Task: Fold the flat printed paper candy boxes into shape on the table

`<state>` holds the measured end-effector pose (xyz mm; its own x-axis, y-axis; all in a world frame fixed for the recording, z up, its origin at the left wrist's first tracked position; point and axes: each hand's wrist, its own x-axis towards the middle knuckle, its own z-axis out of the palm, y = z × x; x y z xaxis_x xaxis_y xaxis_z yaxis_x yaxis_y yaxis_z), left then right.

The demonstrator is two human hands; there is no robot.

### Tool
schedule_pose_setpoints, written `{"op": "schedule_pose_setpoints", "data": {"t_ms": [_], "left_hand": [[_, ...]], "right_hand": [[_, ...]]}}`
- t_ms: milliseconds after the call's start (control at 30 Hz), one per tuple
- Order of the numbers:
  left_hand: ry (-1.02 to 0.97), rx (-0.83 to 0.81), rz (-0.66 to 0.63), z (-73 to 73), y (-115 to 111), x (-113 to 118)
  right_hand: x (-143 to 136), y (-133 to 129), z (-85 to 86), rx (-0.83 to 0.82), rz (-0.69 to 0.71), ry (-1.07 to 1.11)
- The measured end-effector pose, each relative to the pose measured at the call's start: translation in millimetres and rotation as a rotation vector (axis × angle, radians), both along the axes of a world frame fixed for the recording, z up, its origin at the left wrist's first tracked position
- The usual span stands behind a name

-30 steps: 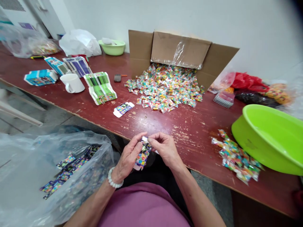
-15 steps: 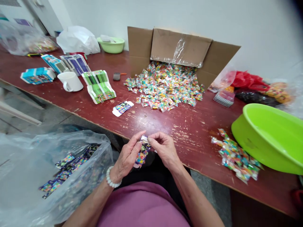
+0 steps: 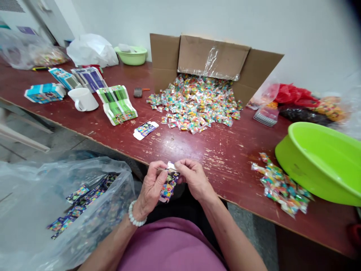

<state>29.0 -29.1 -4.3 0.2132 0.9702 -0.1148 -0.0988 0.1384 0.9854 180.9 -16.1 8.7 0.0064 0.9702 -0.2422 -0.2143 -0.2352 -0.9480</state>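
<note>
Here, carton (image 3: 169, 183) points forward, long axis veering slightly right; left fingers (image 3: 160, 180), right fingers (image 3: 182, 169) pinch it.

A small, dark printed carton (image 3: 168, 185) with colourful pictures was held tilted between both hands' fingers (image 3: 161, 178), a white flap (image 3: 170, 165) showing at its upper end.

Legible texts, labels, brands, numbers, signs: we read none. Held carton (image 3: 170, 183): coloured print, too small for us to decipher. Loose carton (image 3: 146, 130): printed face, likewise. Green packaging (image 3: 117, 106), blue packaging (image 3: 45, 93), purple packaging (image 3: 89, 79): printed panels, wording we cannot make out. Dark packs (image 3: 77, 194), lower left: busy print, any lettering unresolved to us.
</note>
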Motion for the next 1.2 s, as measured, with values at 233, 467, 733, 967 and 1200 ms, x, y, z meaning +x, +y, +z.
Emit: {"op": "schedule_pose_setpoints", "data": {"t_ms": [233, 467, 733, 967, 1200], "left_hand": [[0.011, -0.02, 0.032, -4.3, -0.7, 0.0], [-0.152, -0.18, -0.028, 5.6, 1.6, 0.1], [-0.471, -0.399, -0.132, 17.3, 2.8, -2.2], [-0.313, -0.349, -0.059, 14.1, 0.1, 3.4], [-0.25, -0.33, -0.041, 15.8, -0.3, 2.6]], "right_hand": [[-14.2, -4.7, -6.7, -0.093, -0.085, 0.242], [-9.9, -6.0, -7.7, 0.19, -0.114, -0.101], [-4.2, -2.1, -5.5, 0.08, -0.07, 0.038], [0.0, -2.0, -9.3, 0.056, 0.029, 0.024], [-1.3, -2.6, -7.4, 0.058, 0.011, -0.012]]}}
